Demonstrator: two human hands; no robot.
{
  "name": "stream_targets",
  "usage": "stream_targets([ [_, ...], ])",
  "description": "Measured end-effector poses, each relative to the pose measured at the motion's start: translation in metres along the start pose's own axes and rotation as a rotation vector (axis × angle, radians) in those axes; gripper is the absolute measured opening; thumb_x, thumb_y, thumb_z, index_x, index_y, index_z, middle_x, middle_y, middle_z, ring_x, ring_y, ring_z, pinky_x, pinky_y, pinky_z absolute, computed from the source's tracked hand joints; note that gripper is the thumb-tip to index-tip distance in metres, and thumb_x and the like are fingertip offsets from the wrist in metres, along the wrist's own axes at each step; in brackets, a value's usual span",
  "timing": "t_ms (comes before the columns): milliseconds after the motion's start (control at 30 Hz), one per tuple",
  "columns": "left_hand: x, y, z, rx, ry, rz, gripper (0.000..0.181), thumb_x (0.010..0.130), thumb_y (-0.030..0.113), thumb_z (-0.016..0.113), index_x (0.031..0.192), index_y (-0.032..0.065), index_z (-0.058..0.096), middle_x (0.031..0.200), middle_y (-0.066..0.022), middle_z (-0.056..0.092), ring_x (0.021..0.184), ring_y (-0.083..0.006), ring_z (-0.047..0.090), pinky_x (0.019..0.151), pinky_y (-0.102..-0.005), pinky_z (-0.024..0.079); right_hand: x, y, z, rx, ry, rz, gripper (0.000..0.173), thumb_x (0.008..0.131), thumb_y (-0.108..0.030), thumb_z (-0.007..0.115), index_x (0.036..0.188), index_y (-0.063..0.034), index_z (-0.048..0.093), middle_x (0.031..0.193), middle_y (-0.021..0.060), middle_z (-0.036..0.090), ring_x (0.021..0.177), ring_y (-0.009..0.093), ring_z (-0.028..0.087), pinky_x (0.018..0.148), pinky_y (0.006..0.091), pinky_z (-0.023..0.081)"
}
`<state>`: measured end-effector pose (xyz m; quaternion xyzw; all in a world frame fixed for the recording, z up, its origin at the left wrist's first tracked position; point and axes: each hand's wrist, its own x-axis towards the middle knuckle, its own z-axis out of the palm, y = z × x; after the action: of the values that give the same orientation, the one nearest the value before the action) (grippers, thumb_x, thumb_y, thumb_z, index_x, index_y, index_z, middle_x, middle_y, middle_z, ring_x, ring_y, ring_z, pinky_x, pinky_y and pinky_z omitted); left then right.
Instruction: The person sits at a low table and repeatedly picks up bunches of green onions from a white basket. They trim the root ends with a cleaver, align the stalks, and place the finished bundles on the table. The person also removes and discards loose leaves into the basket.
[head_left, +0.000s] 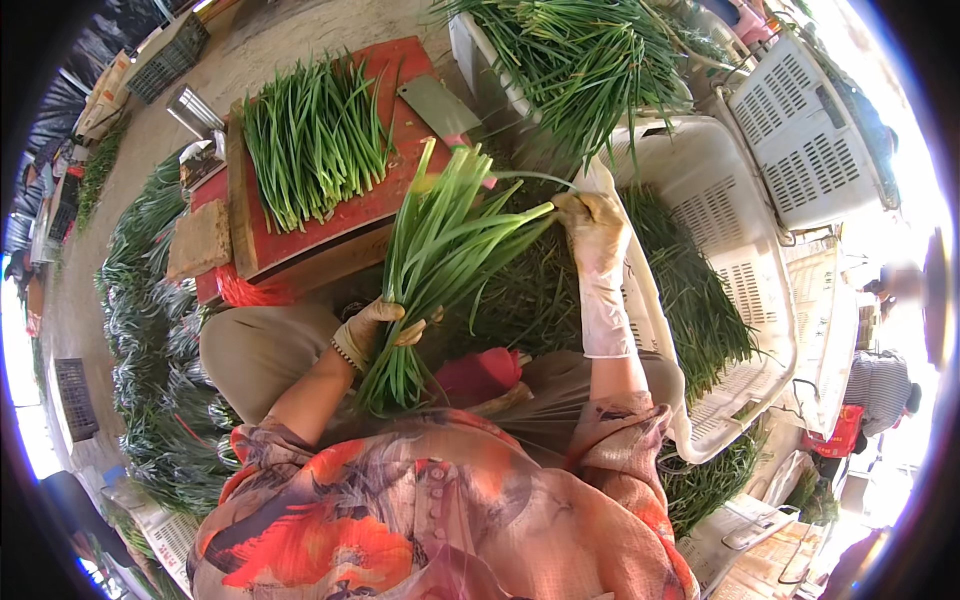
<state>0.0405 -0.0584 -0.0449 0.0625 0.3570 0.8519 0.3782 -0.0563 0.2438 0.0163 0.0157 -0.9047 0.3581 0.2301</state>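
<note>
My gloved left hand (375, 330) is closed around the leafy part of a bunch of flat green Chinese chives (442, 225), whose cut stem ends point up and away from me. My gloved right hand (592, 225) pinches the pale ends of some stalks that fan out of this bunch to the right. Beyond the bunch, a thick row of green chives (319, 142) lies on a low red table (367, 187). A cleaver (439, 109) with a pink handle rests at the table's right part, its handle partly hidden by the bunch.
At right stands a white plastic crate (720, 172) with chives inside; another crate (480, 60) beyond it is heaped with chives. Tied bundles (150, 322) line the floor at left. A wooden block (199, 240), red strings (247, 289) and a metal cup (196, 111) are by the table's left side.
</note>
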Motion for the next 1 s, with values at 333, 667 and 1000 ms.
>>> stream_targets([
  [333,0.019,0.015,0.021,0.269,0.321,0.164,0.049,0.069,0.0,0.074,0.115,-0.0007,0.057,0.099,-0.0122,0.066,0.09,-0.0204,0.063,0.08,-0.0298,0.049,-0.065,-0.028,0.022,1.256,-0.361,0.638,0.076,0.072,-0.026,0.078,0.135,-0.0101,0.037,0.128,0.0074,0.05,0.118,0.023,0.047,0.101,0.0386,0.036],
  [667,0.012,-0.002,0.046,0.182,0.489,0.203,0.047,0.067,-0.007,0.073,0.112,0.0014,0.059,0.106,-0.0051,0.064,0.091,-0.0133,0.061,0.085,-0.0279,0.047,-0.083,-0.12,0.062,1.545,-0.092,0.946,0.04,0.077,0.003,0.066,0.115,-0.0042,0.053,0.104,0.0059,0.061,0.094,0.017,0.058,0.084,0.0316,0.047],
  [1000,0.005,-0.003,0.031,0.167,0.355,0.199,0.033,0.067,-0.005,0.073,0.098,0.0011,0.065,0.084,-0.0072,0.067,0.068,-0.0154,0.063,0.062,-0.0293,0.052,0.002,-0.071,0.008,0.349,-0.087,-0.124,0.064,0.078,-0.009,0.07,0.135,-0.0103,0.041,0.139,0.0122,0.04,0.125,0.021,0.041,0.102,0.0322,0.039],
])
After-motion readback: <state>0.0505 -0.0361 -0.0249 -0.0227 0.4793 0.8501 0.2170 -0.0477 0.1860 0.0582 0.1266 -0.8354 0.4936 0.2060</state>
